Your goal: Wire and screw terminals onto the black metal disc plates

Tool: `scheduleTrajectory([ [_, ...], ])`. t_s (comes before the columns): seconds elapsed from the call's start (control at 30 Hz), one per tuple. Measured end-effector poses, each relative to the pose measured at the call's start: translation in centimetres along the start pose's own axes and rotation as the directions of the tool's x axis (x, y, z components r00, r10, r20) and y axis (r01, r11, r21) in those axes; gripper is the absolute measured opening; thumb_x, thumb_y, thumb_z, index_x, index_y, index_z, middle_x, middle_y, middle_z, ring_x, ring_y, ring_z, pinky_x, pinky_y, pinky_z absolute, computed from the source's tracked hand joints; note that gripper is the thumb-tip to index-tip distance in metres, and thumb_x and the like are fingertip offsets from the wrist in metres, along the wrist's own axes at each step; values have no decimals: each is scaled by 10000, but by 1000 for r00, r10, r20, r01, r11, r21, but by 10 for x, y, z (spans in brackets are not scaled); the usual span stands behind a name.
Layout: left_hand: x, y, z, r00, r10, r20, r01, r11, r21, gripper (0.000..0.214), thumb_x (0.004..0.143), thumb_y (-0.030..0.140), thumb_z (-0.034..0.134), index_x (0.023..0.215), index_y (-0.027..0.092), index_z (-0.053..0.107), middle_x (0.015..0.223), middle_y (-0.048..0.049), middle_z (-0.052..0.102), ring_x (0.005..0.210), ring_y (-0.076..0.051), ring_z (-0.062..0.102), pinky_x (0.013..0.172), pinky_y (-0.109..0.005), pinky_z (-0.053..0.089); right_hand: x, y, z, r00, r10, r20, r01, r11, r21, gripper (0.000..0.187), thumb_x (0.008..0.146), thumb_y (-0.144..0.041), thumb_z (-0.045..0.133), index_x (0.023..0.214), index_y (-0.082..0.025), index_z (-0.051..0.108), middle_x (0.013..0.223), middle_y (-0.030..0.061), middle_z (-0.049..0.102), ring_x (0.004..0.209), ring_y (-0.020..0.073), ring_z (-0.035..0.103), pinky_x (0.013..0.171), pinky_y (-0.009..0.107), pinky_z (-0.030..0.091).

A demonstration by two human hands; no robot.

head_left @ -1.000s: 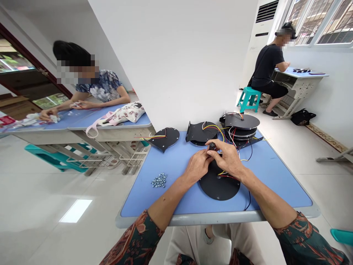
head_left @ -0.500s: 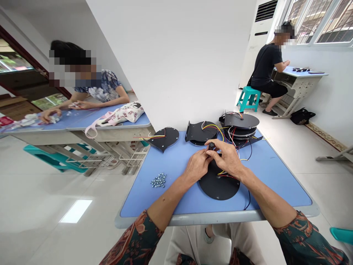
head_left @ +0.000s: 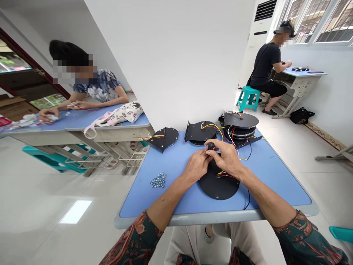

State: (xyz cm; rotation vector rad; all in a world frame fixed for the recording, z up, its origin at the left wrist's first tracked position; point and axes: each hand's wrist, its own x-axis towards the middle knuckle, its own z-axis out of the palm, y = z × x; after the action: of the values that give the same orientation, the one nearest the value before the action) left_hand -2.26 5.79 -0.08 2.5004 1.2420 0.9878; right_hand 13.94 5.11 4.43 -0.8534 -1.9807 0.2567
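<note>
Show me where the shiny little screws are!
In the head view, the silvery screws lie in a pile on the left part of the blue desktop, left of the left forearm.

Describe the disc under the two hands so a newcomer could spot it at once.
Find the blue table at the bottom centre, then the left hand and right hand meeting over it. Beneath them lies a black disc with coloured wires at its middle, right of the screws. Unlike the other discs, set along the table's far side, it is closest to the near edge.
</note>
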Motion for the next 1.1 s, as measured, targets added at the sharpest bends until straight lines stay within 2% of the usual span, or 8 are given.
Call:
scheduleTrajectory([
  [0.23, 0, -1, 1, 1000, 2, 6, -2, 1000, 0, 202, 1021, 198, 482, 1077, 179, 676, 1022, -88, 728, 946, -230, 692, 853, -355, 564, 1, 0, 0, 999, 30, 14, -31, 999, 35, 255, 898, -129, 539, 1100, -228, 658, 931, 38, 742, 854, 194, 694, 808, 308, 546],
  [0.47, 0, 0, 0, 1000, -6, 22, 6, 1000, 5, 227, 1025, 200, 479, 1125, 176, 680, 1054, -95, 732, 971, -237, 694, 869, -359, 563, 1, 0, -1, 1000, 16, 2, -16, 999, 35, 208, 909, -138, 571, 1078, -209, 669, 899, 36, 735, 810, 180, 683, 752, 278, 531],
  [0.83, 0, 2, -1, 1000, 1, 3, -1, 999, -36, 247, 1023, 192, 476, 1150, 171, 687, 1096, -106, 743, 1022, -247, 702, 913, -376, 567, 0, -3, -2, 998, 57, -23, -56, 998, 14, 229, 905, -170, 597, 1112, -228, 675, 976, 38, 758, 784, 175, 693, 699, 270, 543],
  [1.1, 0, 1, -1, 1000, 5, 6, -5, 999, -35, 233, 1022, 196, 480, 1125, 187, 688, 1072, -91, 740, 998, -233, 698, 897, -365, 566, 0, -1, -1, 998, 66, -11, -65, 997, 28, 207, 900, -179, 597, 1079, -236, 683, 924, 25, 753, 768, 174, 690, 684, 269, 543],
])
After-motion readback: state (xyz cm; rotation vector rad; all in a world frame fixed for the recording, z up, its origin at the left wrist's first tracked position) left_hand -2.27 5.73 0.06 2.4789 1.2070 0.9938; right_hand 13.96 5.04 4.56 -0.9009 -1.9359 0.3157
